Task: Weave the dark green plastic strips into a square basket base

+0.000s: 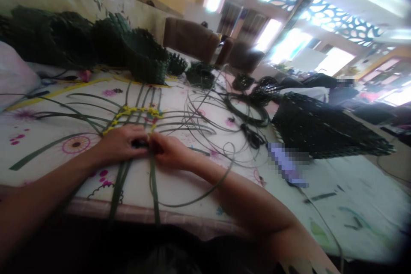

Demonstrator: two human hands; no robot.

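Observation:
Dark green flat strips (118, 188) cross one another in a flat open weave on the table, their loose ends spreading on all sides. A yellow strand (128, 110) runs along the weave's far and left edges. My left hand (123, 142) lies over the near left part of the weave, fingers curled round green strips; its fingertips are partly hidden. Close by, my right hand (170, 150) pinches a green strip at the near right corner, where the yellow strand ends. A thin green cord (192, 199) loops from near the hands under my right forearm.
Dark green woven baskets (147, 58) stand at the back left. Coils of green strip (247, 111) lie to the right, before a large dark woven panel (324, 126). A blurred purple object (287, 163) rests on the right-hand table (362, 180). Chairs (191, 38) stand behind.

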